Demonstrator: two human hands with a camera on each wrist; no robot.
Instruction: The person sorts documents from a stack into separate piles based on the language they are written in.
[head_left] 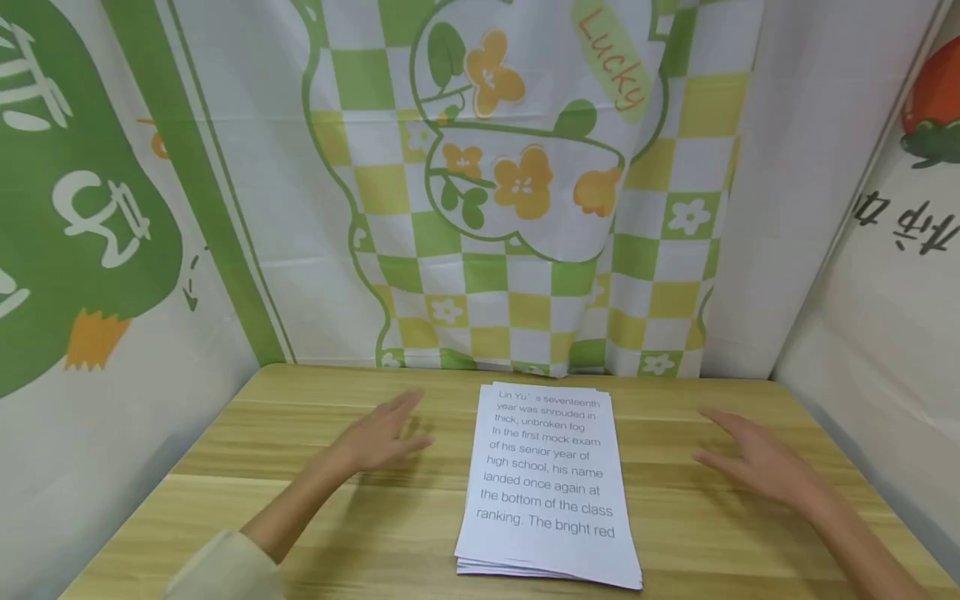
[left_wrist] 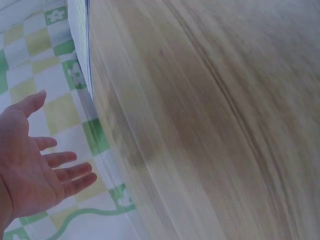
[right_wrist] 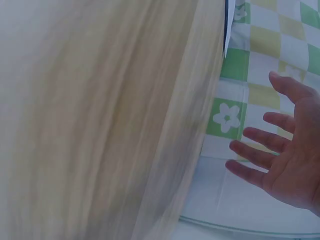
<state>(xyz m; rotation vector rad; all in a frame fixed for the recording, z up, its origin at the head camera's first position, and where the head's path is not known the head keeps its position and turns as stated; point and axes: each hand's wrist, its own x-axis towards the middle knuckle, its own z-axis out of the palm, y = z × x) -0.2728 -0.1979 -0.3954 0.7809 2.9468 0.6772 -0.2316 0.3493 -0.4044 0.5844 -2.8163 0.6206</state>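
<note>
Head view: 1 stack of printed sheets [head_left: 547, 479] lay text side up on the wooden table [head_left: 375, 533], near edges uneven. The left hand [head_left: 381, 435] was left of the stack, the right hand [head_left: 761, 458] right of it, both apart from it; checkered cloth [head_left: 487, 275] hung beyond it. Left wrist view: hand empty, 5 digits extended, parted. Right wrist view: likewise empty, 5 digits spread.
</note>
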